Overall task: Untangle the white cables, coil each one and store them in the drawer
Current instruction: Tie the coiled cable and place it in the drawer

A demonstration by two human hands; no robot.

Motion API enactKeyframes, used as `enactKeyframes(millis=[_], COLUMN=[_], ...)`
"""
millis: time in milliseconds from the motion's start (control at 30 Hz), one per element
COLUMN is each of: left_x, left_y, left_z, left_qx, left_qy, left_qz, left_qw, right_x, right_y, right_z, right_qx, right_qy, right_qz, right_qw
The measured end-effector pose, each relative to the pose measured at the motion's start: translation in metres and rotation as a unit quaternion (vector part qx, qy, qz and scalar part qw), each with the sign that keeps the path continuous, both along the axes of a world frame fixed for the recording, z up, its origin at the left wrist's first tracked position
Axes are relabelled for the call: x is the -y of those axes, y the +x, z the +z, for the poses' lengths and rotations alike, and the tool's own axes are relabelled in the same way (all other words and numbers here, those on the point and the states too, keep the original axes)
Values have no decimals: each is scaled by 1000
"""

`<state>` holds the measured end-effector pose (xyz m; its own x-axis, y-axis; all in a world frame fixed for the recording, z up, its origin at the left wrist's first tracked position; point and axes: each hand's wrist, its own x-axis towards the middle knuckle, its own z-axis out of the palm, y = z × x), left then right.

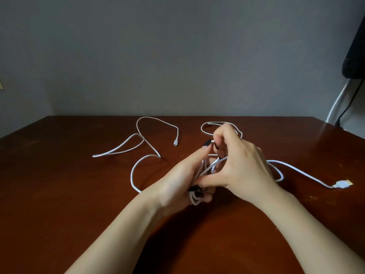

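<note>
Our left hand (175, 182) grips a looped bundle of thin white cable (194, 199) above the dark brown wooden bench (59, 194); our right hand (240, 161) pinches one strand of it. A loose white cable (138, 147) sprawls on the bench, left of both hands.

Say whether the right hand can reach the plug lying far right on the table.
Probably yes: only bare table lies before the plug, but the right hand pinches a cable now.

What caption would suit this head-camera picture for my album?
Left hand and right hand grip a half-coiled white cable above a brown table, loose loops sprawling around.
</note>
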<state>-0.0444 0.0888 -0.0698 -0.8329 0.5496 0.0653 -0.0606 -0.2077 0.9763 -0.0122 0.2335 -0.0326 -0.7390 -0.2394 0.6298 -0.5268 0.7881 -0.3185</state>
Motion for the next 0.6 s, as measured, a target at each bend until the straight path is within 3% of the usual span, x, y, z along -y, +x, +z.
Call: enactKeyframes(millis=[67,200,433,533,600], left_x=[-4,2,20,23,20], left_y=[20,27,15,15,17], left_z=[19,25,31,35,34], left_qx=[11,0,73,72,51], left_qy=[-45,-28,94,100,36], left_qz=[-47,-46,-74,-76,-41], left_qw=[998,999,990,989,997], right_x=[1,-4,-18,-19,-19], right_y=[0,-8,-20,-22,-21], right_z=[-1,0,-4,-5,-3], right_qx=[-28,-14,40,6,-75], right_qy=[-19,-54,-146,-157,-125], right_qz=[4,70,82,69,52], right_qw=[999,996,985,985,988])
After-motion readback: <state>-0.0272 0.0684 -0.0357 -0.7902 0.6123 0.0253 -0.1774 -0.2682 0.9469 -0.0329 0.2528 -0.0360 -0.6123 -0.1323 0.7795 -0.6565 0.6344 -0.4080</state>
